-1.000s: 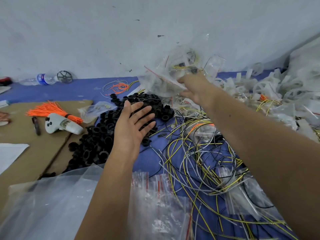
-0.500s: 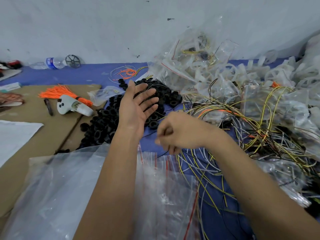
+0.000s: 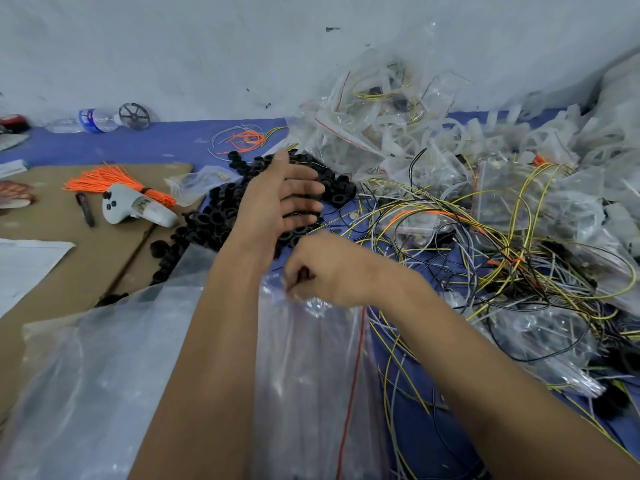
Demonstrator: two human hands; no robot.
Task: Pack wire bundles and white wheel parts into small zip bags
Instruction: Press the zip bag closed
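left hand [image 3: 284, 199] is hovering palm up, fingers straight and spread, grasping nothing, above the heap of small black plastic rings [image 3: 221, 216] on the blue cloth table cover [image 3: 173, 140]. right hand [image 3: 332, 268] is sitting below and just right of it, fingers curled in, pinching the top edge of a clear zip bag with a red seal line [image 3: 311, 358]; motion blur, so cannot tell exactly how many fingers are on the plastic. that bag is lying flat at bottom centre, long axis running toward the camera, mouth end pointing away toward the ring heap, red line running down its right side. it is overlapping a larger clear plastic sheet [image 3: 97, 358] on its left.

loose tangle of yellow, grey and black wires [image 3: 485, 258] is filling the whole right half, touching the bag's right edge. pile of filled clear bags and white plastic wheel parts [image 3: 398, 126] is stacked against the white wall [image 3: 207, 46] at the back right. open room is mostly to the left: brown cardboard sheet [image 3: 69, 265] is holding a white handheld controller [image 3: 135, 209], a bundle of orange cable ties [image 3: 110, 178], a dark pen-like tool [image 3: 85, 209] and a white paper [image 3: 24, 268] at the left edge. clear water bottle [image 3: 86, 121] is lying on its side by the wall.
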